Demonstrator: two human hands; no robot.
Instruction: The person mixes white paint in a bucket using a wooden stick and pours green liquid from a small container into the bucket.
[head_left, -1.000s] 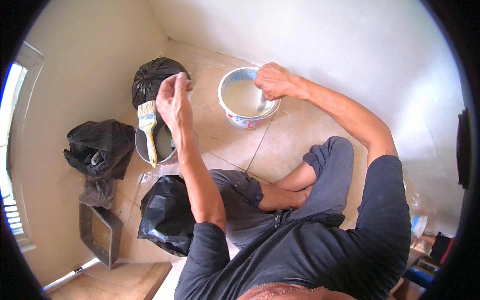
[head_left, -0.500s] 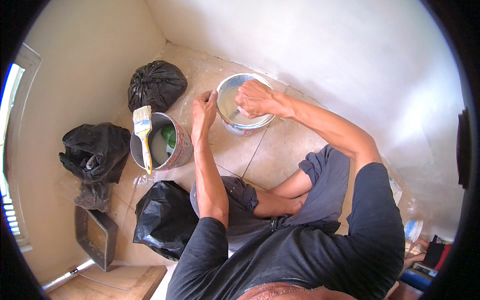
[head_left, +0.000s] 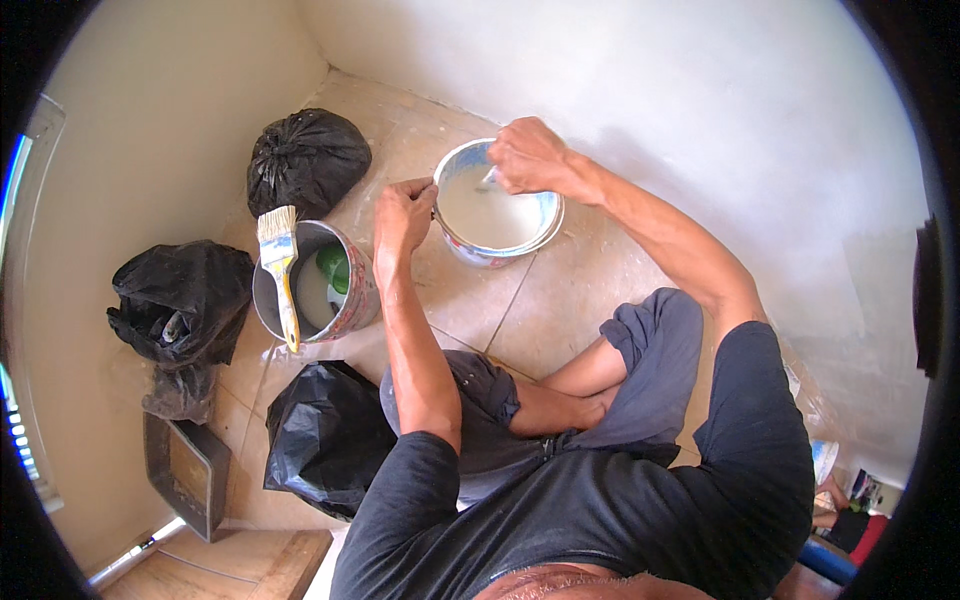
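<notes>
A white bucket (head_left: 475,250) of off-white, paint-like liquid (head_left: 490,212) stands on the floor ahead of me. My left hand (head_left: 405,210) pinches its left rim between thumb and fingers. Over the far right part of the bucket, my right hand (head_left: 530,158) is closed in a fist. A short pale end of something dips from that fist toward the liquid; the fingers hide the rest. To the left, a second bucket (head_left: 358,305) holds whitish liquid and a green object (head_left: 333,268). A paintbrush (head_left: 280,265) with a yellow-white handle rests across its rim.
Black plastic bags lie at the left: a tied one (head_left: 308,160), an open one (head_left: 185,300) and one beside my leg (head_left: 325,435). A grey tray (head_left: 215,480) leans near a wooden panel (head_left: 240,565). Walls meet behind the buckets. Part of another person (head_left: 855,525) shows at lower right.
My right hand has moved up and to the right within the bucket's opening, baring more of the liquid. The left hand stays on the rim.
</notes>
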